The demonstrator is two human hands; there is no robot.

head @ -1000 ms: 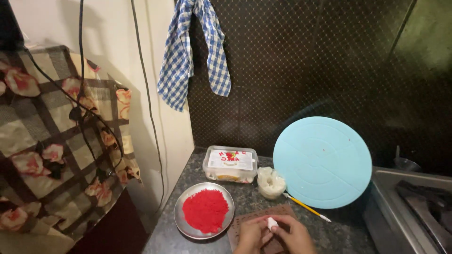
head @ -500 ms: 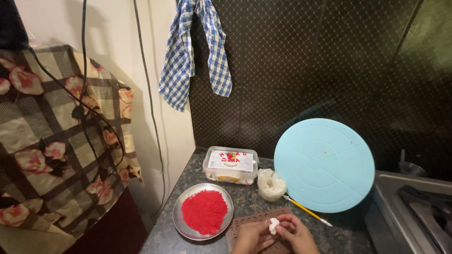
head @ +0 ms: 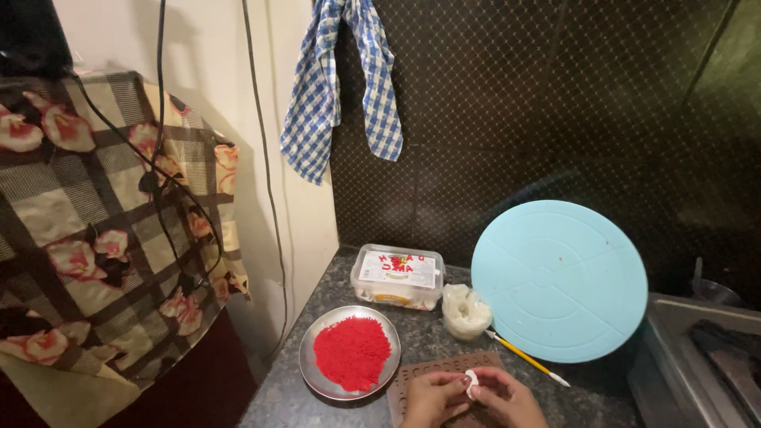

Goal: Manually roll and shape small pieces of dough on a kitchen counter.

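At the bottom edge of the head view, my left hand [head: 432,399] and my right hand [head: 507,400] meet over a brown mould sheet [head: 412,376] with rows of small holes. Both hands pinch one small white piece of dough [head: 471,383] between their fingertips. Just left of them stands a round steel plate [head: 313,372] holding a heap of red granules [head: 352,353]. Behind my hands sits a small cup with a clear bag of white paste [head: 464,311].
A clear plastic tub with a white lid [head: 397,274] stands at the back. A pale blue round board [head: 560,280] leans on the dark tiled wall, with a yellow-handled brush [head: 527,359] below it. A stove [head: 705,357] is at right; a checked cloth [head: 341,83] hangs above.
The camera has tipped slightly, so the counter things sit a little lower and to the right. My hands stay together on the white piece.
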